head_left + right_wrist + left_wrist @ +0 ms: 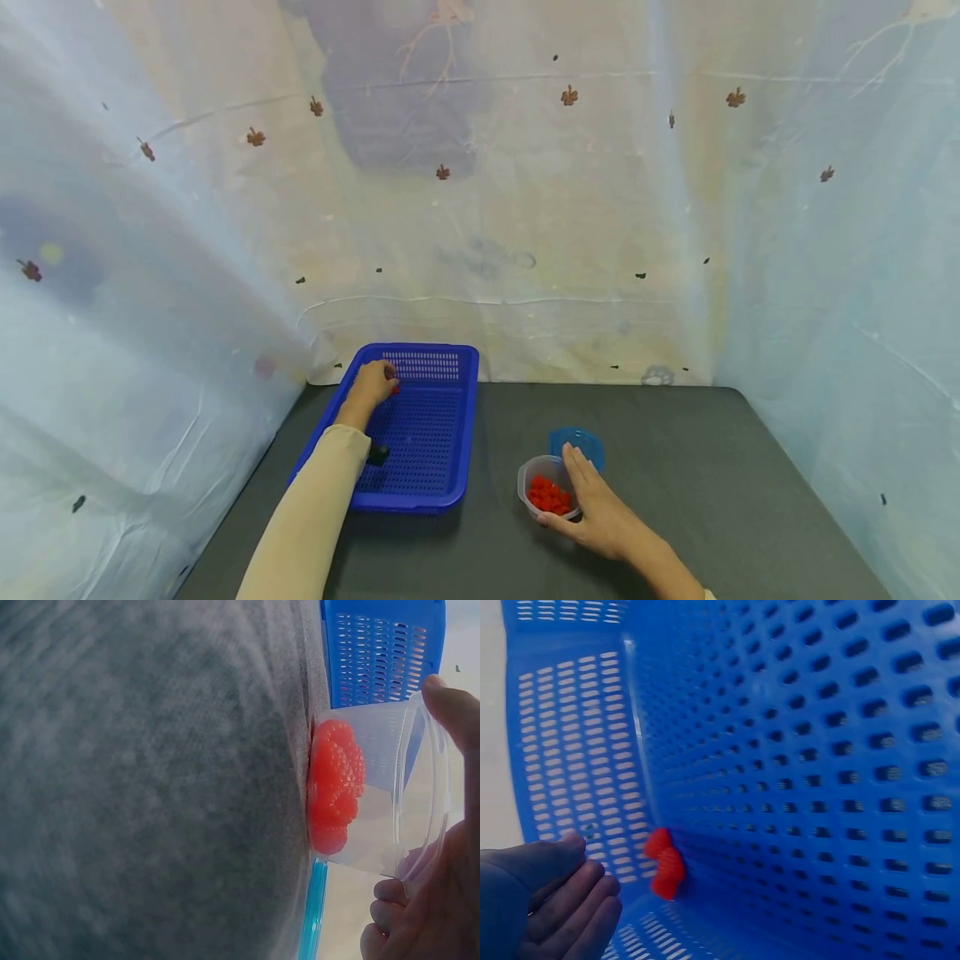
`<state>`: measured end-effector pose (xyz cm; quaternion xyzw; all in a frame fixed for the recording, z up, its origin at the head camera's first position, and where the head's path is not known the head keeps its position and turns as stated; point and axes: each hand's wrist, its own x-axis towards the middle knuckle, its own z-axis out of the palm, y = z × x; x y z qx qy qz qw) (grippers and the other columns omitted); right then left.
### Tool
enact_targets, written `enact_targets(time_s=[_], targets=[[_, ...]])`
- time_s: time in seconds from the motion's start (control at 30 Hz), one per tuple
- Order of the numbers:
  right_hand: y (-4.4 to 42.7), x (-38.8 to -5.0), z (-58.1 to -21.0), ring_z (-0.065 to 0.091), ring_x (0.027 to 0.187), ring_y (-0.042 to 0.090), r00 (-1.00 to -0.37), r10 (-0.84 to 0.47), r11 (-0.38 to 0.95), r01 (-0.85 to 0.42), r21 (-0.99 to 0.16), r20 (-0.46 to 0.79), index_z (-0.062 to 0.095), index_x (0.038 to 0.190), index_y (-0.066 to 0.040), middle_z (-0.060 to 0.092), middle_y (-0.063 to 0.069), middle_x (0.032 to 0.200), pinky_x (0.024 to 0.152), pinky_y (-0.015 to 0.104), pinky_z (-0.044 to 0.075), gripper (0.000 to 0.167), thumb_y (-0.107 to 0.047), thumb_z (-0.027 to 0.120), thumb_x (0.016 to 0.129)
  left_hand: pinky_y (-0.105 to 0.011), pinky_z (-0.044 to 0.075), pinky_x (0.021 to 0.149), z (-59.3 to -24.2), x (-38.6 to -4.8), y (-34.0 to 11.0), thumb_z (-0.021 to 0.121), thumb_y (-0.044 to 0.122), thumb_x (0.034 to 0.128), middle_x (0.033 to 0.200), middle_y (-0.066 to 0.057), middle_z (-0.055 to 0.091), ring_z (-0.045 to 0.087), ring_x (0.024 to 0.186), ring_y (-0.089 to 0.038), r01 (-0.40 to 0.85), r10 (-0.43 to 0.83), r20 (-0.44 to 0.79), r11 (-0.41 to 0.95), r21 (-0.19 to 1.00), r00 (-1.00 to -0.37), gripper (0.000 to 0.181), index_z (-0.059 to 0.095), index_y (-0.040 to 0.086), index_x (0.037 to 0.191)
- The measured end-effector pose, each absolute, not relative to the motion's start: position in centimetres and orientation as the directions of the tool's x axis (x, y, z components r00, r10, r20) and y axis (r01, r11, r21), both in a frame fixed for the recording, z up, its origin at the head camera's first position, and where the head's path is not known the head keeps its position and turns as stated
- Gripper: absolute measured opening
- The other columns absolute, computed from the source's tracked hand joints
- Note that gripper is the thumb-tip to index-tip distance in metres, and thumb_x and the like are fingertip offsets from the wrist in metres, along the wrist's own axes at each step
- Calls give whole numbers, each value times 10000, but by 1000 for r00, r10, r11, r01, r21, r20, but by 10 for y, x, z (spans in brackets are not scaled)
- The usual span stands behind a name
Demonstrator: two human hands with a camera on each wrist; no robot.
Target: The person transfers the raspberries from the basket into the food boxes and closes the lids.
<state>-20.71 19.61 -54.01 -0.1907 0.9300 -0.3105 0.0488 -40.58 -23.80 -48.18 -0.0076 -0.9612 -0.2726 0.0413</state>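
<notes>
My left hand (372,384) reaches into the far left part of a blue plastic basket (471,417). Small red pieces (665,864) lie on the basket's bottom, just past its fingertips. In the left wrist view those fingers are loosely bent, and I see nothing held between them. With its thumb on one side and fingers on the other, my right hand (600,515) grips the rim of a clear plastic tub (375,825). The tub stands upright on the table. Several bumpy red pieces (547,495) are heaped in its bottom.
A blue translucent lid (588,444) lies flat on the dark grey table (675,467), right behind the tub. The basket stands to the tub's left. A patterned curtain (525,233) hangs along the table's back and sides. A small black object (378,454) shows at my left wrist.
</notes>
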Motion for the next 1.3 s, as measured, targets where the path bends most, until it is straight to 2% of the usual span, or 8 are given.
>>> enact_targets(time_s=[0.3,0.47,0.6,0.77,1.3], targets=[[196,-207,-541,136,1621,487,-926,-376,737,-319,-596,30,86,1722,-57,97,178,1789,1213,718,271,1197,-765,650,937,-567,539,1007,-497,-413,-247,676,41,1043,1204,-297,686,654,1166,-456,-7,-35,47,863,505,-998,293,657,-135,1277],[196,-208,-541,140,1623,479,-927,-374,742,-317,-591,28,90,1723,-61,102,175,1789,1218,713,268,1205,-774,651,929,-571,536,1016,-502,-416,-250,684,37,1037,1210,-297,689,654,1179,-460,-10,-29,31,868,497,-999,288,658,-131,1269],[195,-208,-542,148,1620,484,-927,-376,749,-313,-584,15,82,1723,-61,100,182,1788,1222,712,261,1211,-784,641,928,-547,566,975,-507,-415,-250,683,29,1038,1198,-289,704,693,1114,-425,-20,-26,6,874,485,-1000,272,669,-124,1262],[195,-208,-542,150,1622,476,-927,-375,750,-315,-582,18,93,1721,-55,108,182,1787,1220,711,267,1212,-784,645,926,-547,562,986,-506,-412,-249,684,9,1027,1203,-293,699,693,1113,-420,-8,-23,25,876,481,-999,264,670,-128,1253],[195,-208,-540,151,1620,484,-929,-371,752,-307,-583,11,93,1723,-61,103,179,1789,1224,715,252,1205,-785,638,929,-551,571,924,-508,-419,-250,717,10,971,1088,-271,707,695,978,-390,-9,-10,0,907,422,-1000,156,709,-112,1070]])
